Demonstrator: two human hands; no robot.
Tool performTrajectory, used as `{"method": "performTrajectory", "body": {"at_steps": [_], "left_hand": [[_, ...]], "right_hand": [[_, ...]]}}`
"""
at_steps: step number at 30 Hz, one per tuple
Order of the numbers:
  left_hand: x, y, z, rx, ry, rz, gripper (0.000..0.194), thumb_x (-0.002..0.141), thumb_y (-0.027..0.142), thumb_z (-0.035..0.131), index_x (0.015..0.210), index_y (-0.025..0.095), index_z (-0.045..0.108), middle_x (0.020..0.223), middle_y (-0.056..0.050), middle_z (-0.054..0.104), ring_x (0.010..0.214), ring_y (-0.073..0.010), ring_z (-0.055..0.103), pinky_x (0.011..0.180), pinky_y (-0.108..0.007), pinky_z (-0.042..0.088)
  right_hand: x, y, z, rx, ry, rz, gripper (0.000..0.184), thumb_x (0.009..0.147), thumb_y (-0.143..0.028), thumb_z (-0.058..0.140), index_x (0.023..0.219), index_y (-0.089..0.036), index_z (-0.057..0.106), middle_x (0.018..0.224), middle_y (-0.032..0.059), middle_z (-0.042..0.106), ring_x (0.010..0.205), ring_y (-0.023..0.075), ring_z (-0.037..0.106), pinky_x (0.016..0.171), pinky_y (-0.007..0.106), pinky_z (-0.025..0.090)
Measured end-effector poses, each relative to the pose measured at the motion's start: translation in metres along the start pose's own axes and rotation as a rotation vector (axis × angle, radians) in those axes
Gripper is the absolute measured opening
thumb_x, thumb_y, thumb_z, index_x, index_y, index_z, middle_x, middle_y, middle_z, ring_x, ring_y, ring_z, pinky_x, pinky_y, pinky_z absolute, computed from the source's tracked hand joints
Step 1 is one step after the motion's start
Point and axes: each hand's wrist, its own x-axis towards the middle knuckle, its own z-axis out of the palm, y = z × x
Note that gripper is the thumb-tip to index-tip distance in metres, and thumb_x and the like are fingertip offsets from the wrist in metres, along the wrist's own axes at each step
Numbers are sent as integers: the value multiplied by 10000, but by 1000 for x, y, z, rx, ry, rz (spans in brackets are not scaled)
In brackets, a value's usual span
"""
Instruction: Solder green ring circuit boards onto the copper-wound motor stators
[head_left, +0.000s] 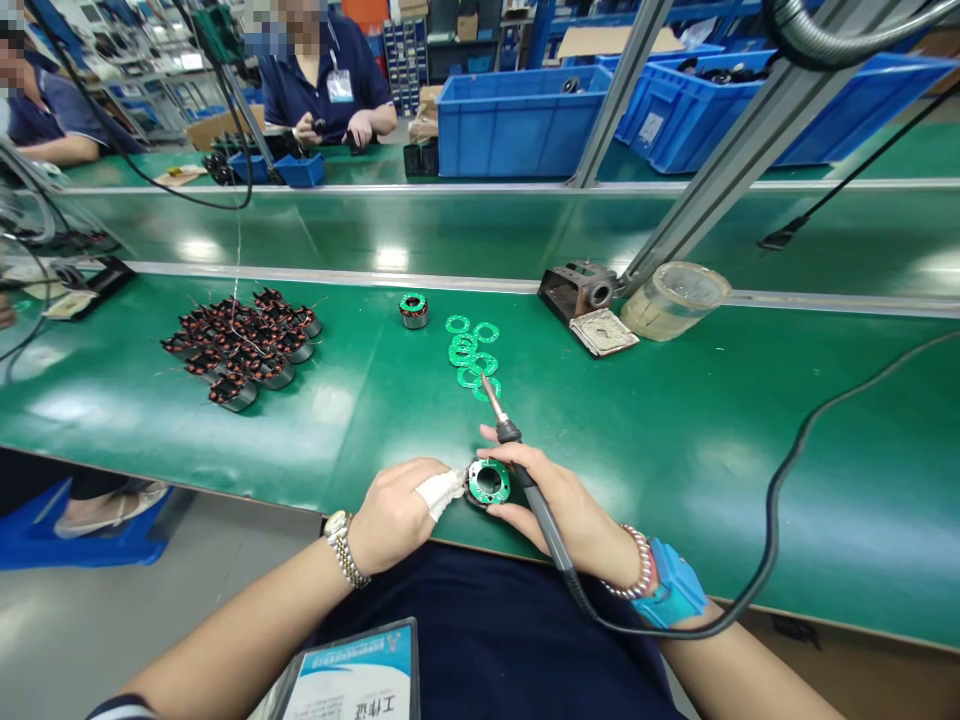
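Near the table's front edge, my left hand (397, 508) grips a motor stator (499, 484) topped by a green ring-shaped circuit board. White wrap covers a finger of that hand. My right hand (574, 510) holds a soldering iron (546, 522) across the palm, its tip pointing away over the table, while the thumb and fingertips touch the stator's right side. Beyond the iron's tip lie several loose green ring boards (463, 350). Another stator with a green ring on top (413, 312) stands behind them to the left. The stator's underside is hidden.
At left sits a cluster of several copper-wound stators (240, 345). A metal iron stand (581, 288) with a cleaning pad (604, 331) and a cloudy tub (675, 300) are at back right. The iron's black cable (780, 500) loops right. Blue bins (521, 125) and co-workers are across.
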Motion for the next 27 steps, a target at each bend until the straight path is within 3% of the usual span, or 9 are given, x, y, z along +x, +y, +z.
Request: {"method": "performTrajectory", "body": {"at_steps": [5,7,13,17,21,25,27], "left_hand": [[5,11,14,21,44,-238,167,839,196,462,742,154,591,639,-44,616,563,-146,580,534,-261,500],[3,17,17,-40,82,-335,145,831,182,471,755,151,591,634,-38,604,556,-141,574,528,-255,495],[-11,29,15,-202,-10,-375,255,806,134,483,1051,173,543,895,-83,617,802,-180,611,710,-311,533],[-7,24,15,-133,-65,-413,563,707,178,604,1226,162,385,1201,-158,496,1030,-254,558,824,-394,516],[13,-7,11,-63,-162,-359,736,681,151,612,1326,202,260,1203,-138,497,1027,-260,566,842,-416,503],[55,-66,-8,147,-143,-471,808,651,210,677,1335,219,246,1328,-166,339,932,-251,614,796,-395,511],[82,-97,-19,262,-221,-513,841,625,254,709,1330,227,251,1365,-162,289,877,-253,634,769,-392,514]], "right_hand": [[-6,-4,11,-41,99,19,362,823,-179,548,1156,-186,406,1267,158,497,1173,212,497,962,354,445],[-9,-6,16,-75,149,40,370,822,-171,546,1163,-177,402,1260,171,496,1176,222,493,954,362,453],[-10,-9,24,-117,213,41,365,840,-176,517,1181,-200,390,1261,157,497,1152,237,515,934,370,475],[1,-13,27,-62,196,49,414,811,-211,568,1179,-214,380,1253,143,501,1137,245,527,919,371,489],[13,-13,11,-46,212,36,492,790,-273,607,1207,-217,352,1298,144,467,1167,252,499,946,390,467],[15,2,-24,-163,374,93,429,822,-314,561,1193,-212,371,1294,147,479,1085,253,565,912,407,486],[13,14,-41,-227,434,135,413,825,-354,551,1172,-203,386,1274,159,497,978,252,623,829,395,528]]}}
